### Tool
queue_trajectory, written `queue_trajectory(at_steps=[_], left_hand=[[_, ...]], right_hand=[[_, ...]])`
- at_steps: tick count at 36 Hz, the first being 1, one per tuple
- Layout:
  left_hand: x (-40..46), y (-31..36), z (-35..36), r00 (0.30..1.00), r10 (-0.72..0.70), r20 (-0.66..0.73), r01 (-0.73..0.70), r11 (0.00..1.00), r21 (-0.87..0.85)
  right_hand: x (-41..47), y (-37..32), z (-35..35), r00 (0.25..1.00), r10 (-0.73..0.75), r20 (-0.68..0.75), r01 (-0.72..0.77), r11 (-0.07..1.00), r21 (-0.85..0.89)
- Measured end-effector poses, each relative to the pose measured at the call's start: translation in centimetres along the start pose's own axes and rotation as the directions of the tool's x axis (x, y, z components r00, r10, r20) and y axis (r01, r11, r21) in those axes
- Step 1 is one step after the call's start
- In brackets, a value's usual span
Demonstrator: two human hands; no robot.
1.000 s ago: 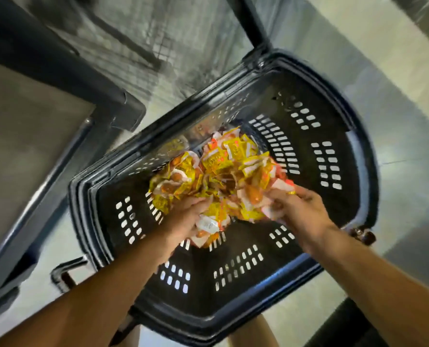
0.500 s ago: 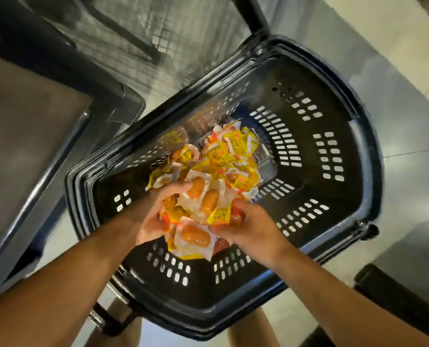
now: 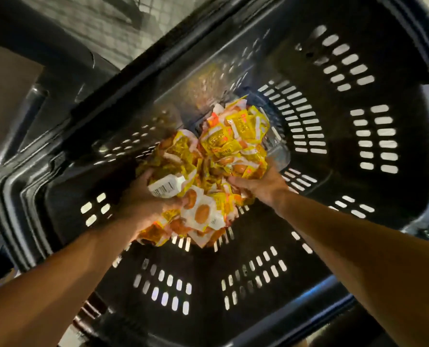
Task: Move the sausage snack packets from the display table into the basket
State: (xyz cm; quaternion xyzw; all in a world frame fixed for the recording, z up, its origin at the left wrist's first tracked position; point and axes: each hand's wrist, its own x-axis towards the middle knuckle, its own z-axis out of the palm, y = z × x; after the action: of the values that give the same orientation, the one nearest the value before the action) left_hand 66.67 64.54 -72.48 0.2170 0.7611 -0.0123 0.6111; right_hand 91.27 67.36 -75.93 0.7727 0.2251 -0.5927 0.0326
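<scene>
Both hands are deep in the black basket (image 3: 373, 221), the left hand (image 3: 143, 199) and right hand (image 3: 256, 182) cupping the sausage snack packets (image 3: 208, 171) heaped between them. Light, slick, floppy stuff I'd guess, so scooping from underneath beats pinching edges.

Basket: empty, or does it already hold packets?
Not empty. A heap of yellow sausage snack packets lies inside the basket, with the left hand and right hand holding them.
</scene>
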Motion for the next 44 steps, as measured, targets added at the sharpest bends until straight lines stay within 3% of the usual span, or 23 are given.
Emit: queue_trajectory(at_steps=[5, 11, 20, 23, 27, 30, 33, 38, 44], left_hand=[[2.0, -1.3, 0.9, 0.998, -0.027, -0.065, 0.031, 0.998, 0.055], [2.7, -1.4, 0.9, 0.999, 0.008, -0.047, -0.004, 0.997, 0.077], [-0.2, -0.1, -0.4, 1.0, 0.005, -0.011, -0.004, 0.996, 0.091], [-1.7, 0.3, -1.3, 0.999, -0.012, -0.047, 0.015, 0.998, 0.06], [-4.1, 1.1, -2.8, 0.997, -0.024, -0.07, 0.026, 0.999, 0.025], [-6.1, 1.6, -3.7, 0.997, -0.018, -0.079, 0.019, 1.0, 0.015], [-8.1, 2.2, -4.3, 0.997, -0.011, -0.082, 0.009, 1.0, -0.017], [-12.1, 3.1, -5.1, 0.991, 0.023, -0.131, -0.04, 0.991, -0.127], [-20.2, 4.4, -6.8, 0.983, 0.018, -0.183, -0.073, 0.952, -0.298]], right_hand=[[3.1, 1.3, 3.0, 0.996, -0.001, -0.091, -0.005, 0.997, -0.072], [3.7, 2.6, 1.1, 0.98, -0.107, -0.171, 0.07, 0.976, -0.206], [0.1, 1.7, -0.7, 0.984, -0.118, -0.132, 0.064, 0.932, -0.357], [-1.8, 0.9, -1.4, 0.988, -0.059, -0.141, 0.018, 0.962, -0.271], [-5.0, -0.5, -2.6, 0.999, 0.048, -0.015, -0.048, 0.999, 0.01], [-7.3, -0.8, -4.5, 0.99, 0.096, 0.101, -0.108, 0.988, 0.115], [-10.0, -0.3, -6.2, 0.985, 0.137, 0.104, -0.159, 0.956, 0.246], [-14.6, -0.8, -7.8, 0.983, 0.078, 0.166, -0.146, 0.881, 0.451], [-22.9, -2.4, -9.5, 0.992, -0.043, 0.118, -0.027, 0.846, 0.532]])
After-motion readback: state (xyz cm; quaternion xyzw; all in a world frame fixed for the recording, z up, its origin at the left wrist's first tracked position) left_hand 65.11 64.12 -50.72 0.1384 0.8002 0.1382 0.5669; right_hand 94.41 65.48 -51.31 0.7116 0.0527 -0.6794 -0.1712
